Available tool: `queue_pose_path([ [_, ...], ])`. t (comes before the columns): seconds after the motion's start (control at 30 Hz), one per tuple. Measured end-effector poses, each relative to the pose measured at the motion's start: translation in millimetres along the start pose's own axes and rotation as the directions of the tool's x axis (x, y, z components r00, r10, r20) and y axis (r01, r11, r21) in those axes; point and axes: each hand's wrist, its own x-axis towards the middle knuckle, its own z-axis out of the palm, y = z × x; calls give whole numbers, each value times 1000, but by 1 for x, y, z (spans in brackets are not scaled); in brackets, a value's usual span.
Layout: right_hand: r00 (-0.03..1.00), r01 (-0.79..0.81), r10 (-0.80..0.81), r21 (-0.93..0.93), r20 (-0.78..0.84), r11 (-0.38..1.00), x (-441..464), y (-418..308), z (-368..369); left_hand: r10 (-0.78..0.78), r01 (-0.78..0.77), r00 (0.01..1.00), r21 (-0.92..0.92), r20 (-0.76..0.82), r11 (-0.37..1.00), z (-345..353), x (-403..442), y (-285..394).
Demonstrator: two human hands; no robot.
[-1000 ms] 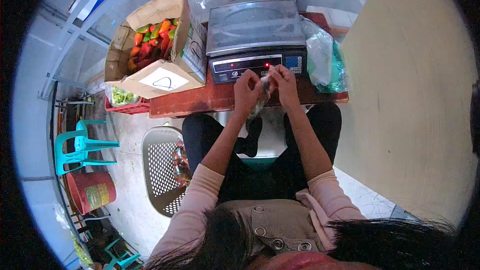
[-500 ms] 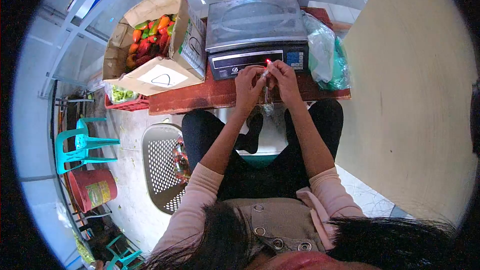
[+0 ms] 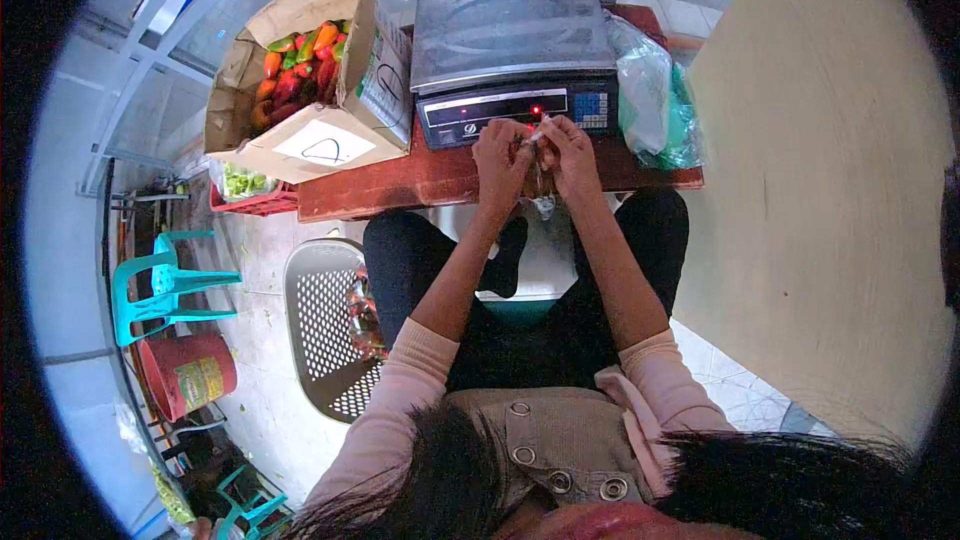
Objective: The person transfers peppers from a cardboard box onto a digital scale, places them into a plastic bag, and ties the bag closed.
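Observation:
My left hand (image 3: pixel 500 152) and my right hand (image 3: pixel 570 148) are close together in front of a digital weighing scale (image 3: pixel 515 40). Between them is a small clear plastic bag (image 3: pixel 544 204), its top gathered and pinched in the fingers of both hands. Its lower part hangs over the table edge, and what is inside cannot be made out. Behind the hands, red lights glow on the scale's dark display panel. Nothing lies on the metal weighing plate.
Left of the scale stands a cardboard box (image 3: pixel 330 148) of red, orange and green peppers (image 3: pixel 300 65). Plastic bags (image 3: pixel 645 90) lie to its right on the red table (image 3: pixel 390 200). A laundry-type basket (image 3: pixel 325 330) holding bagged produce stands on the floor; a tan panel (image 3: pixel 820 200) rises at right.
Both hands remain on the gathered bag top, with slight finger movement. The hanging bag has shifted a little. The view has tilted slightly, and more red light shows on the display.

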Motion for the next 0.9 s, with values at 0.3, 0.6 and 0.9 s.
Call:
queue_pose_path([
  [0.3, 988, 94, -53, -295, 144, 951, -5, -21, -2, -8, 1, 998, 104, 64, 995, -2, -2, -7],
  [0.6, 818, 502, -138, -811, 558, -301, -8, -57, 13, 65, -84, 994, 231, 89, 969, -7, 2, 12],
  [0.9, 847, 508, 92, -748, 523, -427, -8, -50, 5, 152, -179, 983, 319, 108, 931, -11, 5, 21],
])
